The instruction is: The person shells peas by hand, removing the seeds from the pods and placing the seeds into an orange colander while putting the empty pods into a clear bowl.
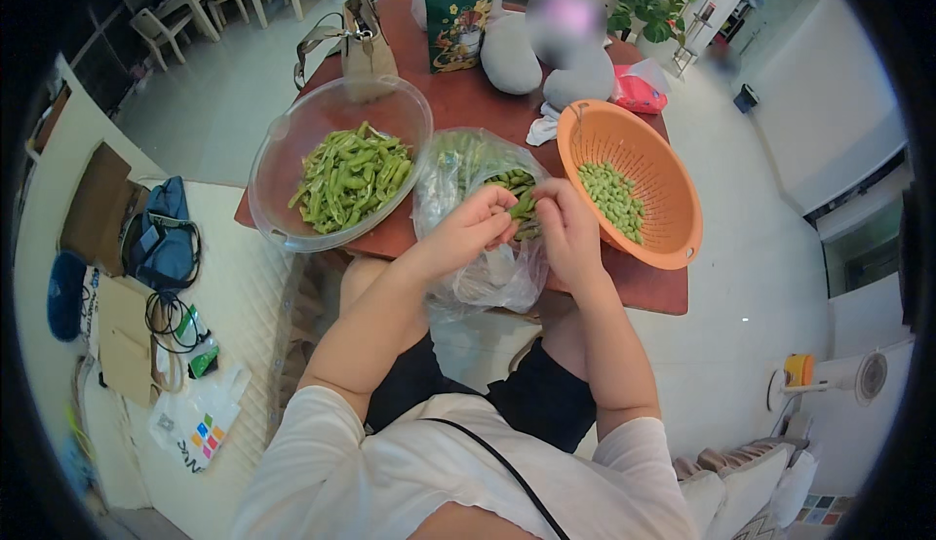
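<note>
Between my two hands, over an opened clear plastic bag [446, 189] of green soybean pods [515, 178], is a green pod [523, 206]. My right hand [567, 222] pinches the pod at its right end. The fingers of my left hand [479, 222] are curled at its left side; whether they grip it cannot be told. To the left, a clear plastic basin [281, 167] holds a heap of flattened green pods [355, 174]. At the right, shelled green beans [613, 200] lie in an orange plastic colander [669, 174], beside my right hand.
On the red-brown table [643, 288], a beige handbag [369, 57], a dark green printed bag [461, 17], a grey neck pillow [512, 54] and a pink tissue pack [640, 90] stand or lie behind the containers. A pale padded seat [241, 306] is at my left.
</note>
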{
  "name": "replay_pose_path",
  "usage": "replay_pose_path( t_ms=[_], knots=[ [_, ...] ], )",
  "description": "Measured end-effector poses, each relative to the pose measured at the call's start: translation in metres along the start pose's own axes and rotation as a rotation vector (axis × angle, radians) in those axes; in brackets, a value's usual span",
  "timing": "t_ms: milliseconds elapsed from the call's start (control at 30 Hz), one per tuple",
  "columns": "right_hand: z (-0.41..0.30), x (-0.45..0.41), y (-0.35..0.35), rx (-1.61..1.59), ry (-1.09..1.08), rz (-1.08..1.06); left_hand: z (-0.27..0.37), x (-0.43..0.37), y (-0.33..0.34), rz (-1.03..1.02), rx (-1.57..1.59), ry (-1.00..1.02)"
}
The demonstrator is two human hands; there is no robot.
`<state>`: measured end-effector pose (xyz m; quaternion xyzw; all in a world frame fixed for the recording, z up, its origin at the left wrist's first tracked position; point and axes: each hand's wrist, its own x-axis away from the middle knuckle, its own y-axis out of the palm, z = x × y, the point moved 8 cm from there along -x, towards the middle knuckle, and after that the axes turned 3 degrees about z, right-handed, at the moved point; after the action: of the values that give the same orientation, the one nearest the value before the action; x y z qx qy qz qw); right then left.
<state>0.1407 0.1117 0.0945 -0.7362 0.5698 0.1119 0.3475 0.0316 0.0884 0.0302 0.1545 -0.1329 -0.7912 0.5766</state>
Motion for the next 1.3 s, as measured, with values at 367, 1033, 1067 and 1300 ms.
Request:
replay_pose_path(
  t_ms=[367, 1033, 1067, 1300],
  knots=[
    [-0.023, 0.010, 0.020, 0.644, -0.400, -0.307, 0.035, 0.013, 0.012, 0.093, -1.204, 0.340],
    [-0.024, 0.003, 0.005, 0.408, -0.256, -0.040, 0.049, 0.012, 0.013, 0.361, -0.913, 0.465],
    [-0.027, 0.004, 0.002, 0.371, -0.298, 0.006, 0.048, 0.011, 0.012, 0.346, -0.906, 0.452],
    [-0.005, 0.008, 0.002, 0.018, -0.047, -0.021, 0.039, 0.009, 0.008, 0.299, -0.655, 0.409]
  ],
)
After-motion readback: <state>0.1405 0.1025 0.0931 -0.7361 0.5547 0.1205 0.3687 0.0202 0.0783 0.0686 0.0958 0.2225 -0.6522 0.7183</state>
